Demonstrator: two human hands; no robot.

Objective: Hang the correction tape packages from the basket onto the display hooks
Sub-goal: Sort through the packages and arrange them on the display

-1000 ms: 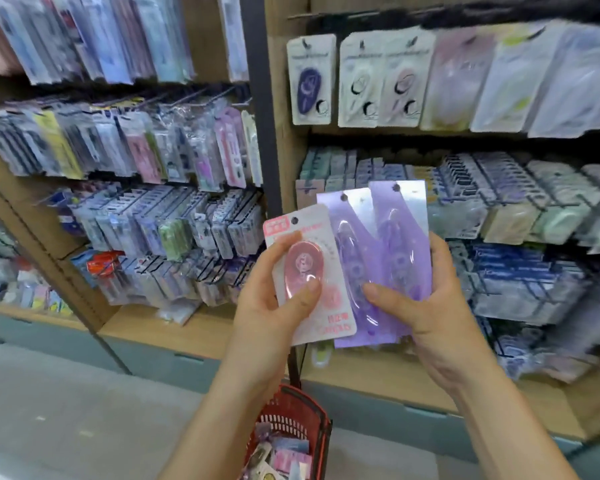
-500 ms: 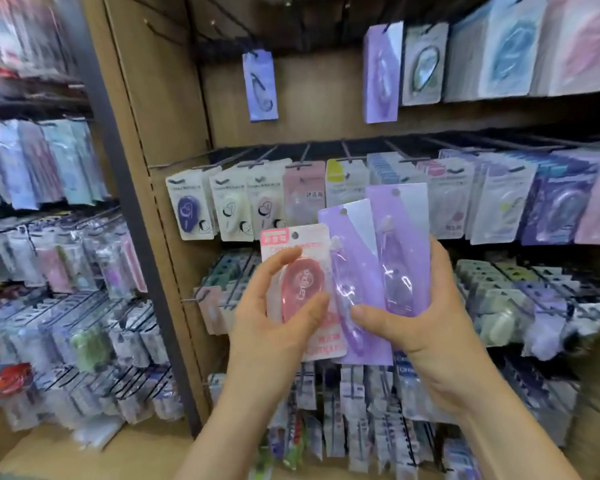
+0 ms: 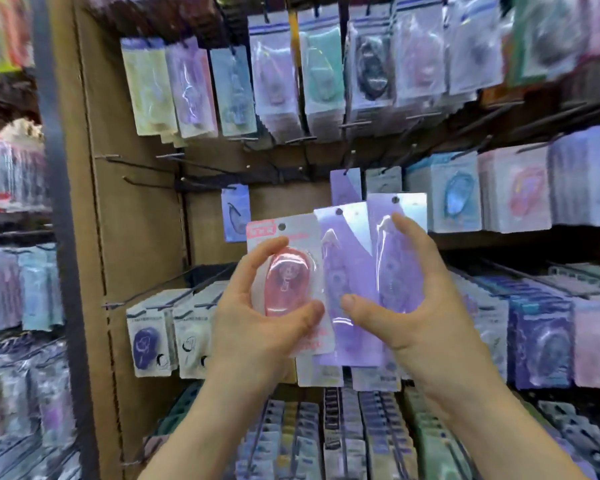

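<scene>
My left hand [image 3: 257, 320] grips a pink correction tape package [image 3: 288, 282] by its blister. My right hand [image 3: 409, 306] holds two purple correction tape packages [image 3: 388, 251] fanned side by side, thumb on the front one. All three are held up before the wooden display. Behind them hang a single purple package [image 3: 344, 183] and a blue one [image 3: 235, 213] on hooks. Several bare hooks [image 3: 146, 183] stick out at the left of that row. The basket is out of view.
Rows of packaged correction tapes fill hooks above [image 3: 291, 81], to the right [image 3: 513, 188] and below [image 3: 361, 438]. A wooden side panel [image 3: 129, 237] and a dark upright post [image 3: 52, 202] separate this bay from the neighbouring shelves at left.
The view has risen from the lower shelves and basket to higher hook rows. Both hands kept their packages, still fanned together, now raised in front of the upper display.
</scene>
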